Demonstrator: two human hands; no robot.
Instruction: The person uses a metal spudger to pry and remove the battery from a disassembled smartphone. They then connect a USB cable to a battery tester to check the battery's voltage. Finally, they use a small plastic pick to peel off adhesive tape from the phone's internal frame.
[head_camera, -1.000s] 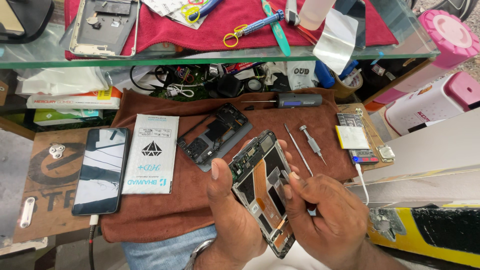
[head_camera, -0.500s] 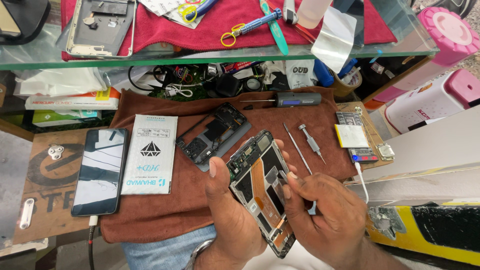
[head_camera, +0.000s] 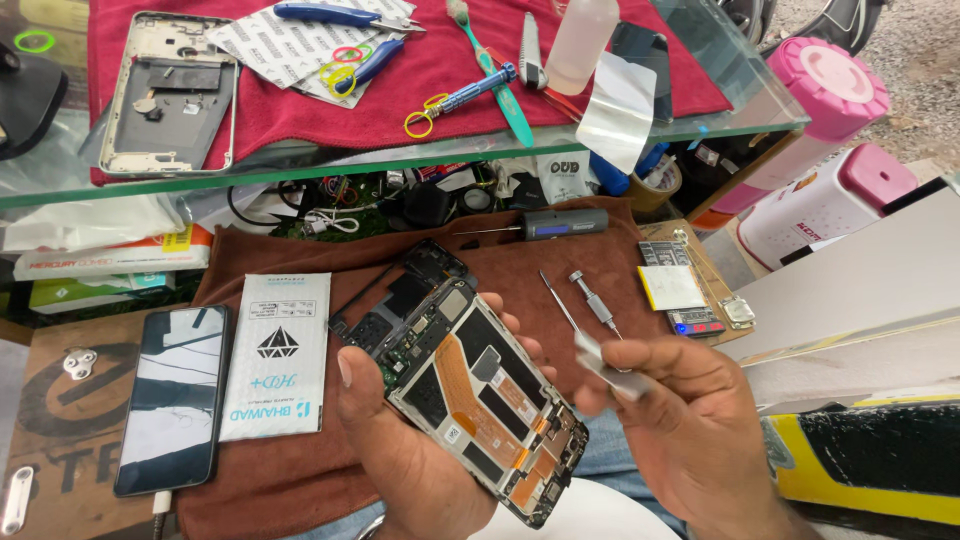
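One opened phone (head_camera: 487, 398) (left hand (head_camera: 405, 450)), one tweezers (head_camera: 610, 364).

The left hand (head_camera: 400, 450) cradled an opened phone (head_camera: 485, 395), circuitry facing up, while the right hand (head_camera: 690, 425) pinched metal tweezers (head_camera: 610, 365) just beside it, above the brown cloth (head_camera: 560, 260).

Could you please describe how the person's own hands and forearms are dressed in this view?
Both the left hand and the right hand are bare: no gloves, rings or sleeves show. A thin band, perhaps a bracelet or watch strap, seems to sit at the left wrist by the bottom edge, too cropped to tell.
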